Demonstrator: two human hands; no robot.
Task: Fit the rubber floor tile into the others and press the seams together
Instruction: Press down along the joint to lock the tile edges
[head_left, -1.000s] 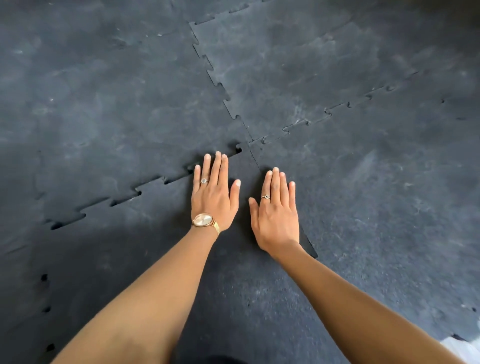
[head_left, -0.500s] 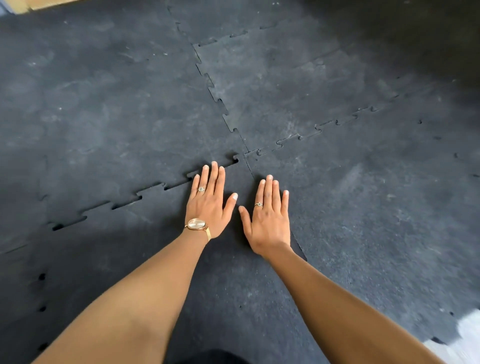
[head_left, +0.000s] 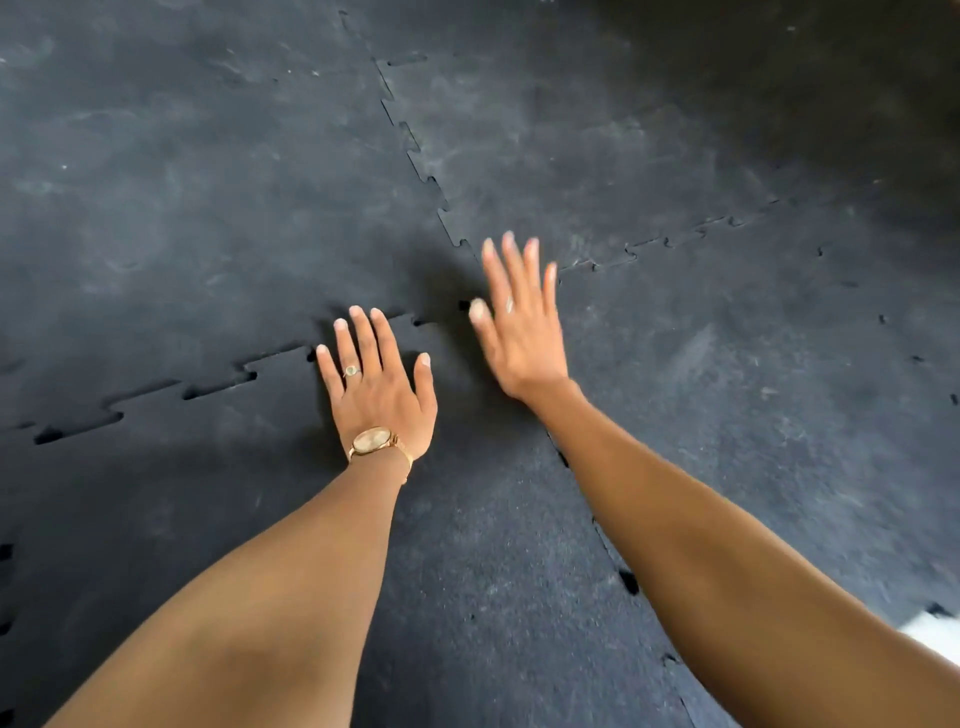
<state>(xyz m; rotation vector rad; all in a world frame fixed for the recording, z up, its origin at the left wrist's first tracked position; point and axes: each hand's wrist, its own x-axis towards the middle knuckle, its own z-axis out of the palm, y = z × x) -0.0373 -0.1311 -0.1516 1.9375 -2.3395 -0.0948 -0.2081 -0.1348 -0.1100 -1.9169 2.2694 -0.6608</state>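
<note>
Pressing now: your left hand (head_left: 382, 395) lies flat and open, palm down, on the dark grey interlocking rubber floor tile (head_left: 467, 571) at lower centre of the frame, fingers reaching the toothed seam.
Right hand: your right hand (head_left: 522, 327) is open with fingers spread, holding nothing; it is blurred, and whether it touches the rubber cannot be told.
Tile position: the tile fills the lower middle of the frame, its top corner near the junction where four tiles meet, just by your right thumb.
Left seam (head_left: 156, 395): dark gaps show between the teeth toward the left edge of the frame, so this joint looks only partly seated.
Right seam (head_left: 618, 566): small dark gaps show beside your right forearm, lower right.
Risk, lifted teeth: pressing only near the corner could leave the far-left tabs riding on top of the neighbouring grey rubber tile (head_left: 182, 208).
Risk, shifting: a sideways push with one hand off could slide the tile and reopen a seam already closed.
Risk, pinch: fingertips over an open notch may get nipped as the teeth drop in.
</note>
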